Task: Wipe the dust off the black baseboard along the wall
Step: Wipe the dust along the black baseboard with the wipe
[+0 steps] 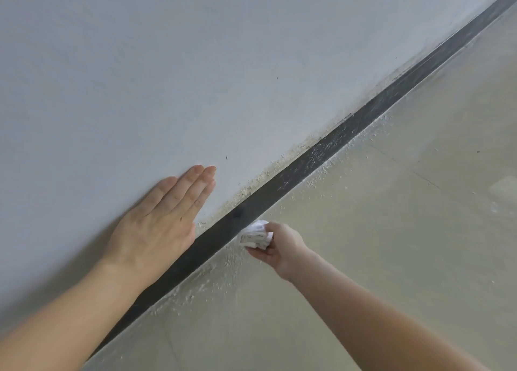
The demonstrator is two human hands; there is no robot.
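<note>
1. The black baseboard (pixel 302 169) ran as a diagonal strip from the lower left to the upper right, between the pale wall (pixel 195 62) and the beige floor (pixel 391 230).
2. The left hand (pixel 159 225) lay flat against the wall just above the baseboard, its fingers straight and close together, grasping nothing.
3. The right hand (pixel 275 247) was clenched around a crumpled white cloth (pixel 256 236), fingers curled about the wad.
4. The cloth sat at the lower edge of the baseboard, where the strip met the floor; it appeared to touch that edge.
5. The baseboard looked darker and cleaner from the cloth down toward the lower left.
6. Up and to the right of the cloth, pale dusty streaks and specks covered the black strip.
7. White crumbs and flecks (pixel 212 286) lay scattered on the floor along the baseboard's foot.
8. A rough, yellowish, flaking band (pixel 268 172) marked the wall just above the baseboard's top edge.
9. Both forearms were bare, reaching in from the bottom of the view.
</note>
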